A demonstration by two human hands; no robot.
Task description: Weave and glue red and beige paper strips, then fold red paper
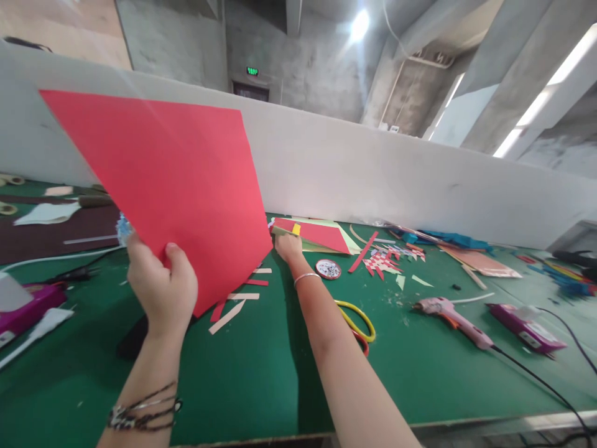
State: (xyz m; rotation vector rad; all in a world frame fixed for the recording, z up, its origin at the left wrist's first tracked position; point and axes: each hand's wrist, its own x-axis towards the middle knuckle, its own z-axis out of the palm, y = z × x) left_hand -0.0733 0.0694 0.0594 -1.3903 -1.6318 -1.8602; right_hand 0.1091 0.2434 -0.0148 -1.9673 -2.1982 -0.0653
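Note:
My left hand grips a large sheet of red paper by its lower edge, thumb on the near face, and holds it raised and tilted above the table. Stretched far forward, my right hand is at the near left corner of a stack of red and pale green paper sheets. Its fingers look curled by a small yellow piece and a tan edge; what they hold is partly hidden. Red and cream paper strips lie between my hands. Scissors with yellow and orange handles lie partly under my right forearm.
A round patterned disc and woven red-and-white paper pieces lie right of my right hand. Further right are a pink glue gun with a cord and a purple box. Another purple box stands left. A white partition runs behind.

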